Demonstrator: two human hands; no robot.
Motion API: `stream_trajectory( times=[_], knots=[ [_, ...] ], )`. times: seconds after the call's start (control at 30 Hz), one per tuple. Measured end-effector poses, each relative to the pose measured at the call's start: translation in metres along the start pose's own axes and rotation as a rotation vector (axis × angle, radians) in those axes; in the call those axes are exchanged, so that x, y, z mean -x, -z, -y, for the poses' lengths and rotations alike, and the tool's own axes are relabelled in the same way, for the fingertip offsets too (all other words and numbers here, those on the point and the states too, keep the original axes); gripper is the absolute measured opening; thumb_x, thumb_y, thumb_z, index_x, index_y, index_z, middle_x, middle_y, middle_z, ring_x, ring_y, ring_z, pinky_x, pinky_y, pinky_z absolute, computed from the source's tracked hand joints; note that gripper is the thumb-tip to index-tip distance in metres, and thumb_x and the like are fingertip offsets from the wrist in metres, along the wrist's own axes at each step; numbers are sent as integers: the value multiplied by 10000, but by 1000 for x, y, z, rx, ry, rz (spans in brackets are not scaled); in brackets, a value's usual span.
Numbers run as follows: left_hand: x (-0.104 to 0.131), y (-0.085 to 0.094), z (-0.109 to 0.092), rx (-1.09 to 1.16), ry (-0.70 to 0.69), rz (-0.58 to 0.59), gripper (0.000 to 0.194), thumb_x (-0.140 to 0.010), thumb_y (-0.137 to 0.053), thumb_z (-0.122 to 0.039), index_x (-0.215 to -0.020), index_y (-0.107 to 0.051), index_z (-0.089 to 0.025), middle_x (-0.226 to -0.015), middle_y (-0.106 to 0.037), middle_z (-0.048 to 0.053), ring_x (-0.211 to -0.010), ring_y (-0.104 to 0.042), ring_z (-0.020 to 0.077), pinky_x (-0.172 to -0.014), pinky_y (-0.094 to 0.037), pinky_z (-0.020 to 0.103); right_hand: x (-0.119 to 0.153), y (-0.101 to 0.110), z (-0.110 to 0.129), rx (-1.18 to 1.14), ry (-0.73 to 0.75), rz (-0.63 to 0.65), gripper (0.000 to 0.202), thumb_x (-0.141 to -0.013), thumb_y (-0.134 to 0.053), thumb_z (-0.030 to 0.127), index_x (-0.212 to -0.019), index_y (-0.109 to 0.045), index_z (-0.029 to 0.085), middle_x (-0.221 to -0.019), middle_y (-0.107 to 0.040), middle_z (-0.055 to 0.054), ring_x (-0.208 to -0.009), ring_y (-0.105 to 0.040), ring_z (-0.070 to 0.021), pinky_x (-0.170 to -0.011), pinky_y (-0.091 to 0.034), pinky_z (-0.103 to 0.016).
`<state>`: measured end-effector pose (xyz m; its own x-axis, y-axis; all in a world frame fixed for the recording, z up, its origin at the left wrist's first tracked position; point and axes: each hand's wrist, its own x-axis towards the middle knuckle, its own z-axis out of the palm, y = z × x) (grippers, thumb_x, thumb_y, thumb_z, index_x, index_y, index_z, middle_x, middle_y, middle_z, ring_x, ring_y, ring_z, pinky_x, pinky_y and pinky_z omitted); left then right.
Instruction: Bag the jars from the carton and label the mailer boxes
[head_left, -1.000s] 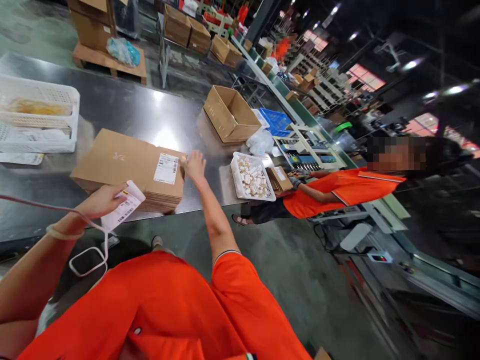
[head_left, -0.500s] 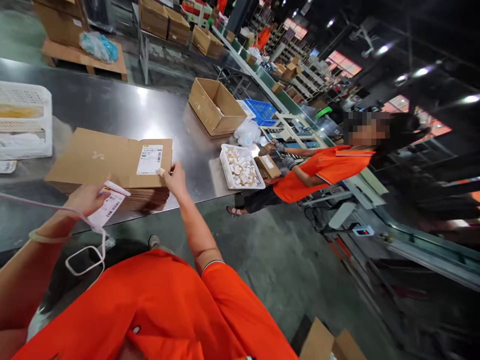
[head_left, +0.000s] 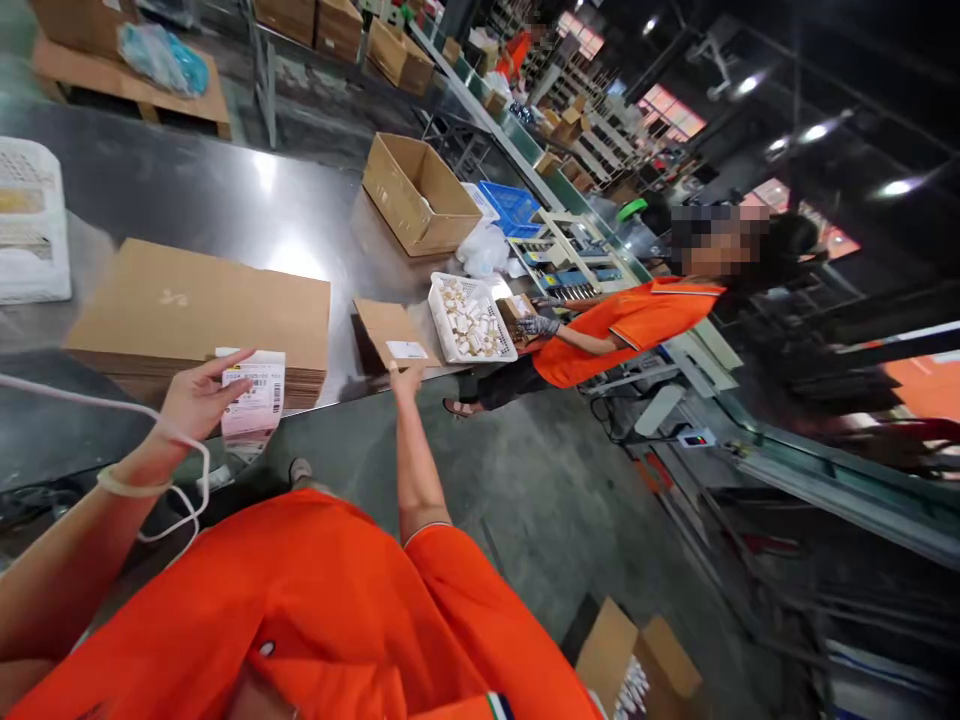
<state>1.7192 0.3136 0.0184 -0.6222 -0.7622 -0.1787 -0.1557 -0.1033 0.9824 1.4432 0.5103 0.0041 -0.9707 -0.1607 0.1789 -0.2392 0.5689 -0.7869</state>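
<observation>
Between the fingers of my left hand (head_left: 201, 402) is a printed label sheet (head_left: 255, 395), hanging at the front edge of the cardboard stack. The stack of flat cardboard sheets (head_left: 225, 300) lies on the metal table, its top sheet bearing a small pale mark. My right hand (head_left: 407, 380) grips the near edge of a single cardboard sheet (head_left: 386, 328) with a white label (head_left: 406, 350) on it. That sheet is tilted, right of the stack and beside a white basket (head_left: 476, 325) full of small packed items.
A large open carton (head_left: 420, 200) stands farther back on the metal table (head_left: 225, 190). At far left is another white basket (head_left: 56, 240). A co-worker in orange (head_left: 607, 330) with gloved hands works past the basket. On the floor sits an open box (head_left: 619, 650).
My right hand has moved right, taking the labelled cardboard sheet off the stack toward the basket. My left hand has shifted right and raised the label sheet, which now faces me.
</observation>
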Motion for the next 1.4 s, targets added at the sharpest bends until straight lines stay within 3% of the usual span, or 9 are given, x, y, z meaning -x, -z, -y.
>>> stream_trajectory(
  times=[0.07, 0.2, 0.27, 0.47, 0.6, 0.8, 0.97, 1.23, 1.4],
  knots=[
    [-1, -7, -3, 20, 5, -20, 931, -566, -1046, -487, -1365, -845, -53, -950, -789, 63, -826, -660, 178, -760, -590, 263, 26, -11, 8, -98, 0, 132, 249, -968, -739, 200, -1204, -721, 122, -1120, -817, -193, -1032, -796, -239, -891, -650, -316],
    [1, -23, -13, 176, 45, -8, 1016, -484, -1072, -501, -1367, -845, -50, -1082, -836, 131, -888, -722, 225, -826, -633, 331, 74, -34, 43, -558, 118, 676, 396, -893, -855, 323, -1258, -741, 222, -1044, -839, -47, -956, -801, -211, -928, -676, -343],
    [3, -29, -17, 192, 73, -1, 1049, -469, -1079, -530, -1367, -843, -43, -1089, -846, 156, -876, -732, 240, -832, -643, 364, 87, -42, 59, -678, 146, 799, 421, -817, -907, 353, -1199, -780, 228, -1006, -838, -29, -915, -791, -211, -903, -679, -346],
    [5, -30, -17, 177, 0, 16, 1089, -474, -1084, -614, -1404, -838, -103, -1126, -853, 151, -955, -789, 288, -918, -667, 417, 87, -52, 72, -617, 115, 773, 277, -786, -896, 349, -1021, -832, 216, -896, -823, -13, -812, -751, -192, -778, -654, -298],
    [2, -31, -15, 144, 46, 13, 953, -432, -1086, -647, -1173, -891, -79, -1023, -852, 169, -855, -783, 277, -855, -667, 411, 86, -50, 69, -560, 173, 796, 214, -836, -848, 329, -1013, -845, 210, -858, -820, -11, -754, -750, -191, -749, -654, -302],
    [2, -38, -20, 80, 65, -39, 866, -432, -1071, -629, -1115, -896, -125, -914, -842, 112, -822, -776, 274, -782, -649, 369, 97, -47, 56, -288, 456, 575, 156, -991, -761, 266, -1053, -904, 260, -1057, -884, -79, -972, -830, -241, -946, -684, -353],
    [-4, -35, -19, 110, 168, -15, 873, -403, -1074, -525, -1144, -859, -115, -997, -863, 143, -897, -813, 318, -867, -673, 422, 100, -47, 51, -52, 568, 562, 247, -1060, -683, 203, -1075, -921, 269, -1155, -873, -113, -1076, -842, -247, -992, -679, -350],
    [-6, -32, -11, 63, 132, -92, 775, -484, -1030, -470, -1163, -858, -136, -1006, -860, 114, -982, -820, 334, -908, -679, 408, 78, -63, 63, -290, 413, 589, 211, -1005, -823, 329, -1189, -881, 245, -1041, -870, -54, -922, -824, -223, -866, -687, -322],
    [-7, -37, -11, 78, 113, -143, 840, -507, -1003, -485, -1247, -839, -123, -1044, -862, 131, -997, -822, 332, -962, -672, 434, 87, -63, 61, -282, 541, 636, 134, -1046, -770, 270, -1015, -898, 248, -1039, -874, -86, -982, -829, -241, -944, -675, -349]
  ],
)
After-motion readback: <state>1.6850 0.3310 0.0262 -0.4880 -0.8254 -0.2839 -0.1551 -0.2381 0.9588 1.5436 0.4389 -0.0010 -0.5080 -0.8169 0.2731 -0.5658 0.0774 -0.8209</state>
